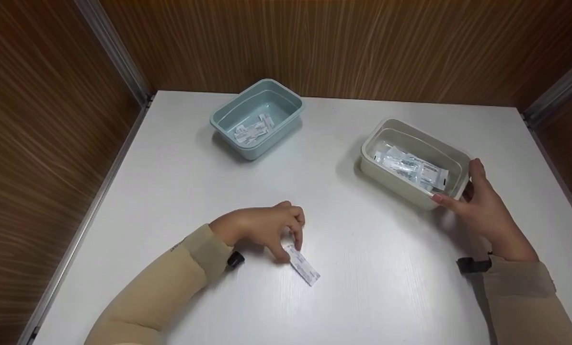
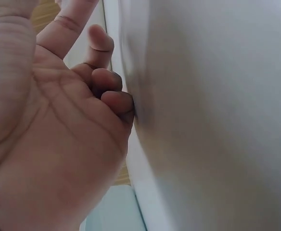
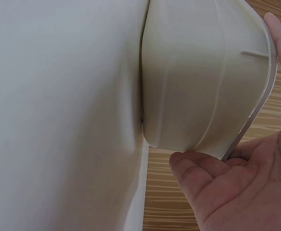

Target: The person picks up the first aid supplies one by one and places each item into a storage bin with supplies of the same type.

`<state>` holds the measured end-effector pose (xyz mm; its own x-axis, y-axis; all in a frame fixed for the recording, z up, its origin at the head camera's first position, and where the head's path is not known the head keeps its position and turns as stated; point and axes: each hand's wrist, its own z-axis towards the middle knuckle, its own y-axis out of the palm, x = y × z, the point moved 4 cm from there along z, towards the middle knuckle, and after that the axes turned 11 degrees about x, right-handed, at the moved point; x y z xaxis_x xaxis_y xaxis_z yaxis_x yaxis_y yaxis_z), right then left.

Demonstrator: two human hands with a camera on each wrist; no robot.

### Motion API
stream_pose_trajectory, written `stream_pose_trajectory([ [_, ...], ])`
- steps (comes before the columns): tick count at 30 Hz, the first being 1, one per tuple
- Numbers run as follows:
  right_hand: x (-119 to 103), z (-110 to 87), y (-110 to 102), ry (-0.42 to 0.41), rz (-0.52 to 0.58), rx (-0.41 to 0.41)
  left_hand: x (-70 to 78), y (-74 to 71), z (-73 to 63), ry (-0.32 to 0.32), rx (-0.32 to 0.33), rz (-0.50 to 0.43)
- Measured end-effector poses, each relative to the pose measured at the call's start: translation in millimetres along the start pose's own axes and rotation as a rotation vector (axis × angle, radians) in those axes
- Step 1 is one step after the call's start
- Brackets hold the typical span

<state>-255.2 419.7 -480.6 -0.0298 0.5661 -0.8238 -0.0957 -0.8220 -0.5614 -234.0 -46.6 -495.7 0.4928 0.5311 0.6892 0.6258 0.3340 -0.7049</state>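
My left hand is low over the table, its thumb and a curled finger at opposite edges of one end of a small white printed packet. The packet's other end points toward the near right. In the left wrist view the fingers curl beside the tabletop, and the packet is out of sight. My right hand grips the near right corner of a cream plastic bin, thumb on the front side and fingers at the end wall. Several clear-and-white packets lie inside that bin.
A light blue bin stands at the back left of the white table, with several small white printed packets in it. Wood-grain panels rise behind the table and at both sides.
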Motion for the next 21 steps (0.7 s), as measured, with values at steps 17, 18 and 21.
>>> stream_pose_trajectory([
  [17, 1, -0.8, 1, 0.012, -0.029, -0.004, -3.2, -43.2, -11.5, 0.05, 0.268, -0.094],
  [18, 1, -0.6, 1, 0.011, -0.025, -0.006, -5.2, -47.6, -12.0, 0.047, 0.303, -0.105],
  [21, 1, -0.7, 1, 0.017, -0.017, -0.007, -11.9, -60.8, -12.8, 0.031, 0.412, -0.122],
])
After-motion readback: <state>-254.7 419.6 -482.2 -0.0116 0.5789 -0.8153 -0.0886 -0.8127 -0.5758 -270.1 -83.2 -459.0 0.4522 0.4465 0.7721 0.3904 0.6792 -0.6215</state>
